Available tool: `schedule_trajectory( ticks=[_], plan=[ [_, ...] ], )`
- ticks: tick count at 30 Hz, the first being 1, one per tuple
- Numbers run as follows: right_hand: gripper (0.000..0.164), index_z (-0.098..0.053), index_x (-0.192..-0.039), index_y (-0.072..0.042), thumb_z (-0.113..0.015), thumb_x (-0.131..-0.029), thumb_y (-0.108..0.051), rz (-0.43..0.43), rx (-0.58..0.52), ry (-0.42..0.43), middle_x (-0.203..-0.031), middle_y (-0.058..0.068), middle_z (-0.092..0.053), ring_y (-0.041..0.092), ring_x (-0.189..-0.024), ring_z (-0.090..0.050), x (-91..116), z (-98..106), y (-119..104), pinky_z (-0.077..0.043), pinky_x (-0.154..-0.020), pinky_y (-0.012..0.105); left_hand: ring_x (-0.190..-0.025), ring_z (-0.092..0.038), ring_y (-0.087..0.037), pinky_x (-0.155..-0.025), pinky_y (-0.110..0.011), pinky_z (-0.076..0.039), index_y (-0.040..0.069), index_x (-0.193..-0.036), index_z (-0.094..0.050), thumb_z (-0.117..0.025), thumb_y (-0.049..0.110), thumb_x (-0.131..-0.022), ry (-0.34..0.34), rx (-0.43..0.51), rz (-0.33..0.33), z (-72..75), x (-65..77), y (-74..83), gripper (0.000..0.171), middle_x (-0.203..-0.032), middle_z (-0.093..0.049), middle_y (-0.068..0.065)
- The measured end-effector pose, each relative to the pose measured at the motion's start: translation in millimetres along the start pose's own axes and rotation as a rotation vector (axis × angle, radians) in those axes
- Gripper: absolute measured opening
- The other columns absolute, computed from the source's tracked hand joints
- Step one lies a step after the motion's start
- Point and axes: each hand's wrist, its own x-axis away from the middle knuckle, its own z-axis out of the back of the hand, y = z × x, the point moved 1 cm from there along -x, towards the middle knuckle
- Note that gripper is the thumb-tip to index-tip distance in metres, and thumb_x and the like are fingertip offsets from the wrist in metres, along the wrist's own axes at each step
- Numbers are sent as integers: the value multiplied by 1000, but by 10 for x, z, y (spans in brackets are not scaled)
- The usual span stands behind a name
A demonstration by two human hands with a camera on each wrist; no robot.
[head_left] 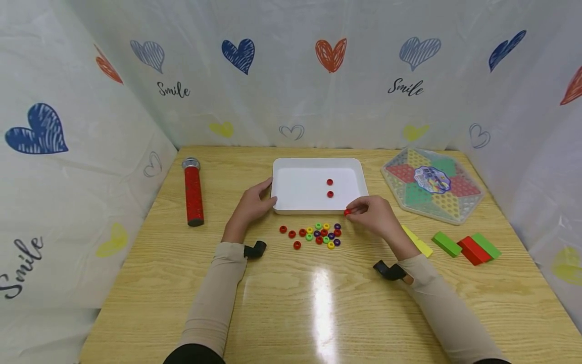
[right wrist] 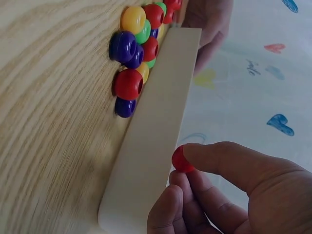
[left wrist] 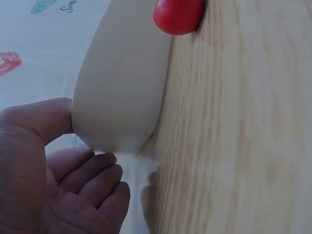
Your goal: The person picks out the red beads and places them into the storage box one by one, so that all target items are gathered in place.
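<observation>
A white rectangular tray [head_left: 318,161] lies on the table, with two red beads [head_left: 330,194] inside, right of its middle. My left hand [head_left: 255,203] holds the tray's left front corner. In the left wrist view the thumb of that left hand [left wrist: 68,180] presses the tray's wall [left wrist: 119,83], fingers bent near its end. At the front right corner, my right hand [head_left: 372,215] pinches a red bead [right wrist: 182,160] between thumb and fingertips, right at the tray's rim. Several red, green, yellow and purple beads [head_left: 319,240] lie loose in front of the tray.
A red cylinder with a silvery top [head_left: 193,194] lies at the left. On the right sits a hexagonal star-patterned game box [head_left: 433,184]. Closer to me are green [head_left: 446,244], red [head_left: 475,250] and yellow blocks [head_left: 418,241], the yellow partly behind my right wrist.
</observation>
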Motion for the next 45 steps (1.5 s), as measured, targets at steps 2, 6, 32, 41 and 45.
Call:
schedule_trajectory(
  ticks=[2,6,32,41,45],
  plan=[
    [19,-77,-103,-5,-76,-89,-16,4,2,3,-96,12,-76,23,-87,-71,-33,10,-12,-57,-74,32,-151,-35,-26,-124,-40,-32,14,-158,-37,-65,25,-96,4,-2,-2,3,0,9,69,-164,-36,-7],
    [19,-78,-103,-6,-76,-89,-18,3,15,10,-96,12,-76,23,-86,-69,-104,24,-23,-55,-73,30,-151,-35,-26,-124,-40,-32,15,-158,-37,-65,24,-96,7,-4,-4,3,-1,25,68,-163,-36,-6],
    [22,-76,-105,-1,-76,-87,-13,-63,-10,111,-101,17,-74,27,-90,-67,-774,-97,-7,-53,-72,29,-151,-37,-27,-124,-41,-33,12,-157,-37,-66,22,-96,-1,1,-7,-7,3,-6,69,-163,-37,-8],
    [22,-76,-105,0,-77,-86,-10,-64,-18,137,-101,18,-74,28,-90,-69,-863,-167,52,-56,-74,33,-151,-35,-28,-124,-42,-32,10,-157,-37,-67,21,-97,-1,-22,-56,7,17,-10,68,-161,-39,-12],
    [21,-76,-105,1,-77,-86,-8,-62,-11,137,-101,19,-74,28,-89,-69,-881,-176,66,-55,-73,31,-151,-35,-28,-124,-42,-32,10,-157,-37,-66,21,-97,-2,-19,-55,13,17,1,67,-162,-38,-11]
  ],
)
